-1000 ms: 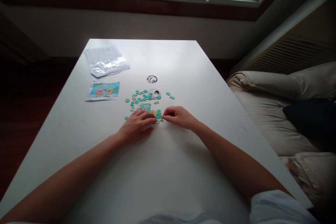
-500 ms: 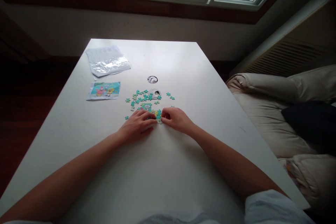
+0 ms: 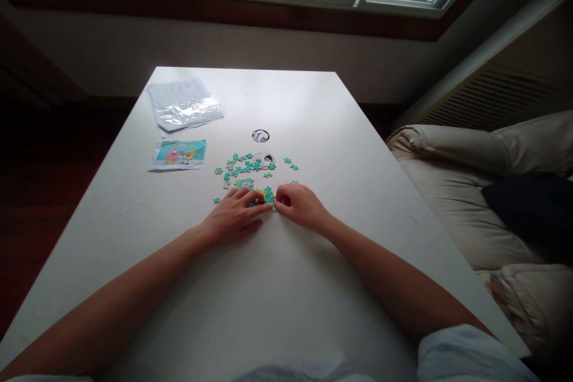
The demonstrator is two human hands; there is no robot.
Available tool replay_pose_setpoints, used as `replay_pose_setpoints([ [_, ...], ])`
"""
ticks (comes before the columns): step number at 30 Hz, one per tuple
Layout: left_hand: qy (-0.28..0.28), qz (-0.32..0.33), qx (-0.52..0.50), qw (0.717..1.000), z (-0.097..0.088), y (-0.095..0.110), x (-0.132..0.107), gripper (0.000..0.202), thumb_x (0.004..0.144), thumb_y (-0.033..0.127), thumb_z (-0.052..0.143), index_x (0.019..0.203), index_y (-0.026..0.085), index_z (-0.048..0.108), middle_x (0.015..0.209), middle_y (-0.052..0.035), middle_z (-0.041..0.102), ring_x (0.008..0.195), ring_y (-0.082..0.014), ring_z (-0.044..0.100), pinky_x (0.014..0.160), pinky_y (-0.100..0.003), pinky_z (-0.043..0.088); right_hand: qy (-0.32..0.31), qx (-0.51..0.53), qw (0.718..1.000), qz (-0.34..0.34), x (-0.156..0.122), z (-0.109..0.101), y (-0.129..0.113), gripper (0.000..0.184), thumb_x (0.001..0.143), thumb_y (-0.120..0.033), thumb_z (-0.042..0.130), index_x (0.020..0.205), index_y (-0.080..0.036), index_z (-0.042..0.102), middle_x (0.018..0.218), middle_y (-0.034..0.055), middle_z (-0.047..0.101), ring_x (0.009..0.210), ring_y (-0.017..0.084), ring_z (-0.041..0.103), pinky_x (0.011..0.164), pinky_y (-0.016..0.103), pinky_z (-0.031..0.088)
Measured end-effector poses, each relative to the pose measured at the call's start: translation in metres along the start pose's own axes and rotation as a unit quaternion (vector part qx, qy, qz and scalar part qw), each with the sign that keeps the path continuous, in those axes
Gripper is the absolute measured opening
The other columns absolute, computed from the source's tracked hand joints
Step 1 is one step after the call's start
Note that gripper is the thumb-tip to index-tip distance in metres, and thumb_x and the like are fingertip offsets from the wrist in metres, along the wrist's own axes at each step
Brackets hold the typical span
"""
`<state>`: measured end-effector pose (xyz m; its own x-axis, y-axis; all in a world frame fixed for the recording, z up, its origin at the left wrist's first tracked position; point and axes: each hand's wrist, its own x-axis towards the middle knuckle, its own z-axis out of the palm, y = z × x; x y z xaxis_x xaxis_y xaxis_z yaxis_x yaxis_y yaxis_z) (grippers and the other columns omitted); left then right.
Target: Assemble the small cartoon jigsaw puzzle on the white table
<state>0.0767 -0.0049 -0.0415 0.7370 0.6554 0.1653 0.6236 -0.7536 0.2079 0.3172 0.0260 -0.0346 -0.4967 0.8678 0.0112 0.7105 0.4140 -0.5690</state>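
- Two hands meet at the joined puzzle patch mid-table.
- Left hand: fingers spread flat, pressing the patch, gripping nothing.
- Right hand: curled, fingertips at the patch's near edge; a pinched piece cannot be told.
- Loose teal pieces lie just beyond.
- Reference picture and plastic bag sit far left.

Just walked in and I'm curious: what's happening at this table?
A person has both hands at a small joined patch of jigsaw pieces on the white table. The left hand rests on its left side; the right hand, fingers curled, touches its right edge. Loose teal pieces lie just beyond.
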Motion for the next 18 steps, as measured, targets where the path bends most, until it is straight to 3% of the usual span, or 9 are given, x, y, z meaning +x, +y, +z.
replay_pose_setpoints([
  [10,-0.011,-0.002,0.005,1.0,0.0002,0.0011,0.0,0.045,0.097,0.033,0.056,0.142,0.033,0.051,0.133,-0.0068,0.057,0.118,-0.0266,0.049,0.1,-0.045,0.041,-0.031,-0.008,0.998,-0.053,-0.0022,-0.004,0.0049,0.014,0.087,-0.03,0.07,0.087,-0.018,0.063,0.078,-0.0007,0.06,0.074,0.011,0.047,0.072,0.023,0.027],
  [18,-0.01,-0.002,0.007,1.0,0.0009,0.0007,0.0012,0.046,0.097,0.033,0.055,0.143,0.03,0.05,0.132,-0.0077,0.057,0.117,-0.0271,0.05,0.1,-0.045,0.042,-0.024,-0.033,0.998,-0.043,-0.004,-0.0023,0.0038,0.016,0.089,-0.032,0.069,0.089,-0.019,0.061,0.08,-0.0005,0.06,0.077,0.012,0.048,0.074,0.024,0.027],
])
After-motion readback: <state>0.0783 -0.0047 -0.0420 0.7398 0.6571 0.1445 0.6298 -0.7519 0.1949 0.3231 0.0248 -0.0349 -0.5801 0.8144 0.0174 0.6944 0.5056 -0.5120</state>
